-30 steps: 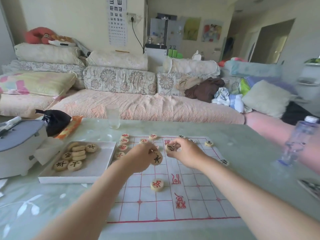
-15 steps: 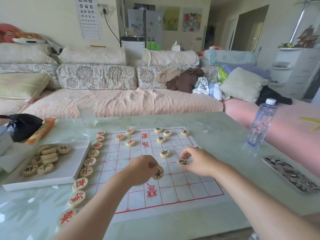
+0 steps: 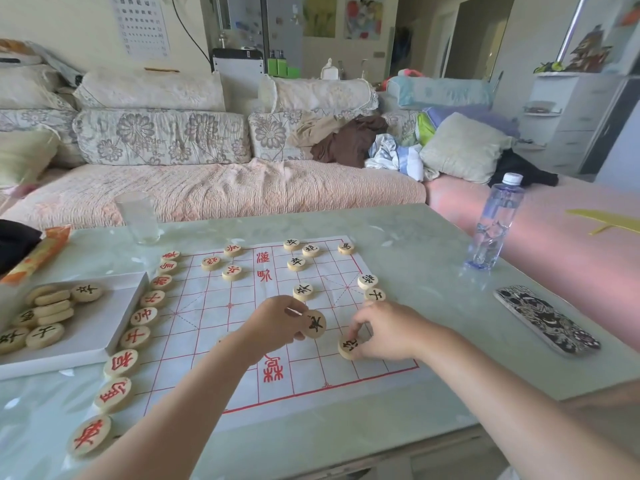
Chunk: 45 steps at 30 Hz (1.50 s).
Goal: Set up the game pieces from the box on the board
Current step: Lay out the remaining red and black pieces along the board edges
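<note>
A white paper board (image 3: pixel 214 317) with red grid lines lies on the table. Round wooden pieces with red characters (image 3: pixel 122 362) line its left edge. Black-character pieces (image 3: pixel 303 292) stand scattered on its right half. My left hand (image 3: pixel 277 323) holds a black-character piece (image 3: pixel 316 323) tilted just above the board's middle. My right hand (image 3: pixel 384 332) pinches another black-character piece (image 3: pixel 348 347) that rests on the board near the right side. A white box (image 3: pixel 98 327) at the left holds several more pieces (image 3: pixel 52 306).
A clear glass (image 3: pixel 138 218) stands beyond the board's far left corner. A water bottle (image 3: pixel 495 223) stands at the table's right edge, with a patterned phone (image 3: pixel 547 320) near it. An orange packet (image 3: pixel 38 254) and a black bag (image 3: pixel 14 240) lie far left. A sofa runs behind.
Both hands drew back from the board's far side to its near right part, each keeping its piece. The camera swung right, so the box and red pieces now show further left.
</note>
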{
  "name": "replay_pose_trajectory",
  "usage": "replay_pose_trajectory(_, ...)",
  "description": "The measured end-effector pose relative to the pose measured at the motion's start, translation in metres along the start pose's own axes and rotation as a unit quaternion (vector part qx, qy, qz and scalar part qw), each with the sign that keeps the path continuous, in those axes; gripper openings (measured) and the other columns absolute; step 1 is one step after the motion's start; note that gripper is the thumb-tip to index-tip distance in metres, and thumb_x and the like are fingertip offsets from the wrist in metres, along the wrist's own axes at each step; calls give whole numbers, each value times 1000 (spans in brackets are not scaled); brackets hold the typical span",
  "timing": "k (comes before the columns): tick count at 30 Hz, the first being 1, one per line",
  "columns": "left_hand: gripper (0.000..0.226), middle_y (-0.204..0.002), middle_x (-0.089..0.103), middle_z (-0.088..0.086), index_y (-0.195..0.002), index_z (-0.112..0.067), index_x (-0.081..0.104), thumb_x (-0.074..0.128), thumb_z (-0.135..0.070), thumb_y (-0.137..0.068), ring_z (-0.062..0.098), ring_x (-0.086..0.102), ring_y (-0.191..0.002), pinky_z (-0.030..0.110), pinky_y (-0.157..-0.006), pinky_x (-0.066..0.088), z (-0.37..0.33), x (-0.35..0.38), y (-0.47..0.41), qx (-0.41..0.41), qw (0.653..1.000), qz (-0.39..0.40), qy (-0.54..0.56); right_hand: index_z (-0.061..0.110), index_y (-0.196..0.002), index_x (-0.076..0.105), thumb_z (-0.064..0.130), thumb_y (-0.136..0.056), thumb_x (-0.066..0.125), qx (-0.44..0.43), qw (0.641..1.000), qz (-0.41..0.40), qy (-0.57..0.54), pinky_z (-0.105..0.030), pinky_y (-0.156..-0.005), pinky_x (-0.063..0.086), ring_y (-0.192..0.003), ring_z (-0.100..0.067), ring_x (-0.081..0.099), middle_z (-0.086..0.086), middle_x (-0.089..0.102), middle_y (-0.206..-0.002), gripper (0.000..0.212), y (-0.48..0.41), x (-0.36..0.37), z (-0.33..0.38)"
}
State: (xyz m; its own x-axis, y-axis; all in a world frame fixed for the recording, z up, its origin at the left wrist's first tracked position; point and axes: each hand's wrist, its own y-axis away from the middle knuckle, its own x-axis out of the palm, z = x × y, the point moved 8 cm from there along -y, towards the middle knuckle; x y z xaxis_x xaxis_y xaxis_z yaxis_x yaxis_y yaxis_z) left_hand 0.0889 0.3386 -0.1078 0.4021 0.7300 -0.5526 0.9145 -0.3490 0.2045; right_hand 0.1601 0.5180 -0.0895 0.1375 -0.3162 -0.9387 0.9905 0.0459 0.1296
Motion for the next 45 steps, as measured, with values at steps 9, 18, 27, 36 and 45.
replay_pose_trajectory(9, 21, -91, 74, 14, -110, -13, 63, 59, -11, -90, 23, 74, -80, 28, -70, 59, 7, 12, 0, -66, 987, 22, 147, 39, -110, 61, 33, -79, 79, -30, 973, -84, -212, -15, -72, 38, -73, 14, 52, 20, 59, -112, 37, -3, -1, 11)
replay_pose_trajectory(18, 17, -92, 74, 9, -102, -13, 66, 66, -23, -89, 21, 71, -81, 36, -84, 58, -17, 26, 8, -16, 987, 47, 153, 35, -96, 66, 35, -77, 81, -58, 970, -129, -199, -8, -59, 34, -69, 16, 53, 20, 62, -96, 25, 1, -16, 23)
replay_pose_trajectory(27, 17, -105, 53, -16, -102, -33, 67, 68, -33, -85, 2, 53, -92, 6, -65, 34, -46, 57, 25, 196, 963, 25, -185, 34, -91, 65, 42, -72, 83, 41, 981, -115, -150, -13, -61, 37, -61, 15, 52, 18, 66, -98, 27, 38, -29, -53)
replay_pose_trajectory(36, 17, -107, 50, -8, -104, -25, 66, 67, -26, -87, 10, 57, -92, 20, -79, 46, -46, 74, 24, 227, 944, 21, -238, 36, -86, 65, 56, -65, 78, 68, 991, -67, -88, -20, -57, 42, -54, 3, 51, 32, 62, -85, 32, 71, -15, -84)
replay_pose_trajectory(45, 17, -109, 50, -10, -105, -32, 63, 63, -30, -89, 8, 57, -93, 16, -73, 43, -43, 66, 23, 236, 942, -2, -240, 35, -84, 67, 50, -79, 68, 38, 996, -70, -34, -31, -88, 48, -93, -6, 59, 13, 59, -98, 17, 60, -23, -67)
